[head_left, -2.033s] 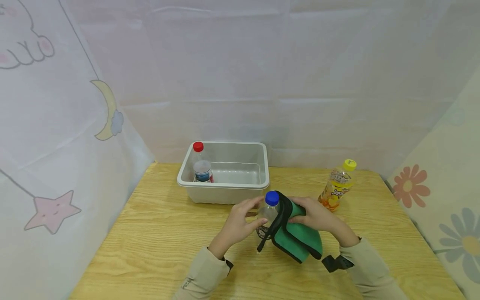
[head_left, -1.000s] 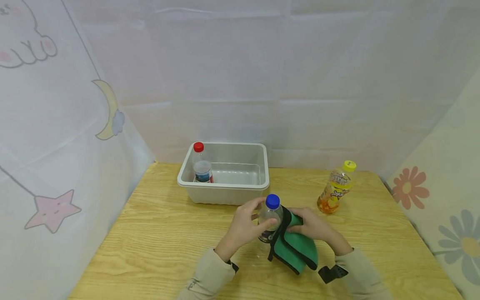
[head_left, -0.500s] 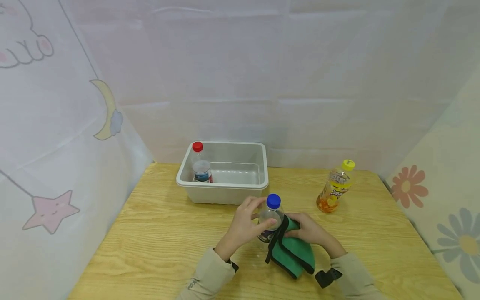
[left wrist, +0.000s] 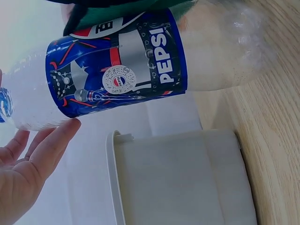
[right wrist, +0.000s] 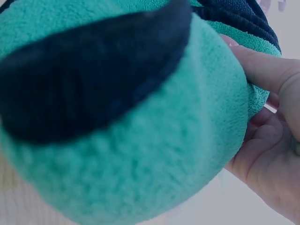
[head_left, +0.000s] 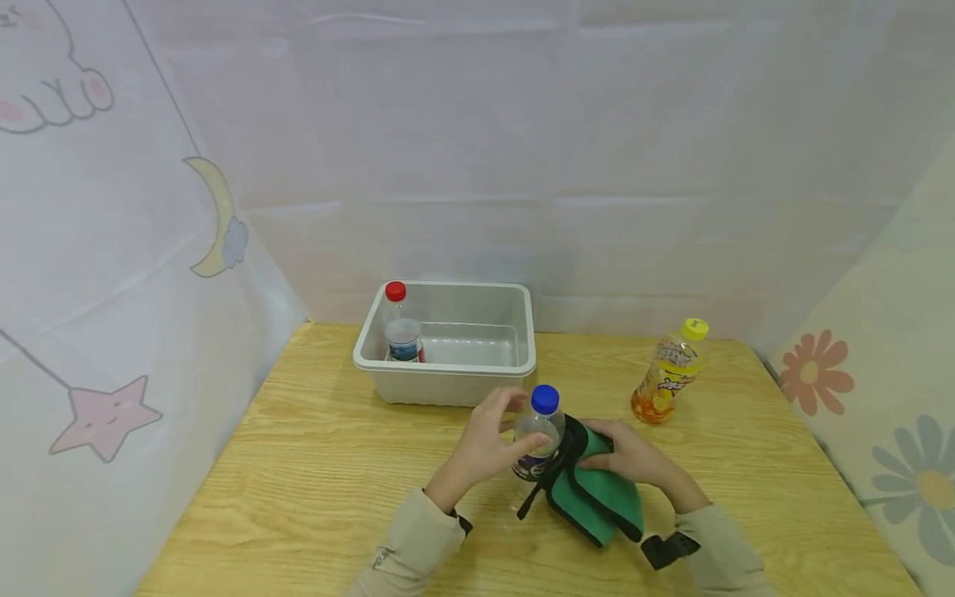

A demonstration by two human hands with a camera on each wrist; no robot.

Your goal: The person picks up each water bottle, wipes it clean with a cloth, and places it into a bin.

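Note:
A clear plastic Pepsi bottle (head_left: 548,424) with a blue cap stands nearly upright over the table. My left hand (head_left: 481,444) holds its upper part, thumb on the near side and fingers round the far side. In the left wrist view the bottle's dark blue label (left wrist: 117,70) shows, with the left hand's fingers (left wrist: 51,147) at the shoulder. My right hand (head_left: 630,456) pinches a folded green cloth (head_left: 597,502) with black edging and presses it to the bottle's right side. The cloth (right wrist: 150,164) fills most of the right wrist view.
Behind the hands sits a light grey plastic bin (head_left: 448,383); a red-capped bottle (head_left: 403,332) stands inside at its left. A yellow-capped bottle (head_left: 664,381) with orange on it stands at the right on the wooden table (head_left: 313,481). A printed curtain (head_left: 448,149) closes the back.
The cloth and right hand slid down along the bottle, then shifted slightly up and right over the last half second. The left hand and bottle have moved only slightly.

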